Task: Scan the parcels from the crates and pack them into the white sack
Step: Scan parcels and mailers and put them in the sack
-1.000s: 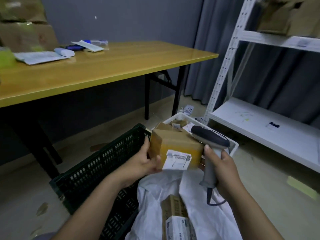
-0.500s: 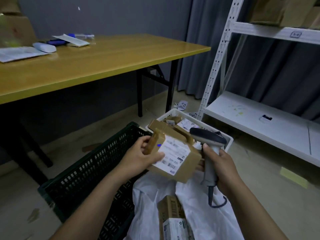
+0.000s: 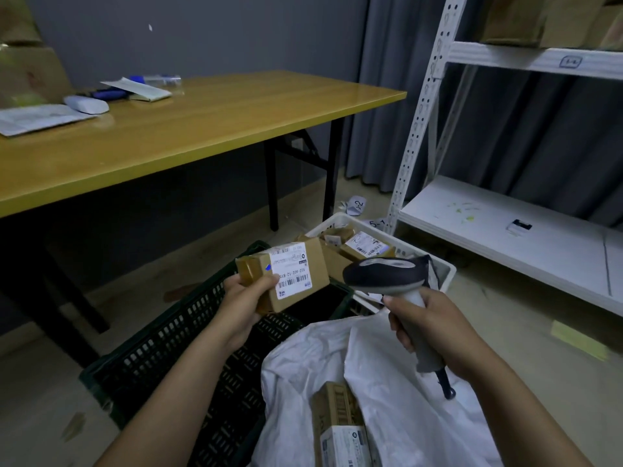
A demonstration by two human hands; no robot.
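Since the earlier frame the parcel (image 3: 293, 274) has turned so its white barcode label faces up and to the right. The scanner (image 3: 384, 273) has swung over to aim its dark head left at that label, and the two have drawn slightly apart.

A long yellow-topped desk (image 3: 209, 129) on black legs fills the upper left, against a grey wall. A white metal rack (image 3: 505, 227) stands at right in front of a grey curtain.

On the floor below, a black crate (image 3: 161, 345) with slotted walls sits at lower left. A white sack (image 3: 397, 372) lies open just right of it, touching its edge, with two boxes (image 3: 337, 409) inside its mouth. Behind the sack, at the foot of the rack, a white crate (image 3: 445, 277) holds more labelled parcels (image 3: 362, 246).

The parcel, a small brown carton, is held above the black crate's far corner. The left hand (image 3: 244, 303) grips its near end, with the thumb on top beside the label and the fingers curled underneath.

The right hand (image 3: 429, 326) is wrapped around the scanner's grey handle, above the sack, with the cable hanging below the fist.

Papers (image 3: 40, 119) and a few small items lie at the desk's far left end.
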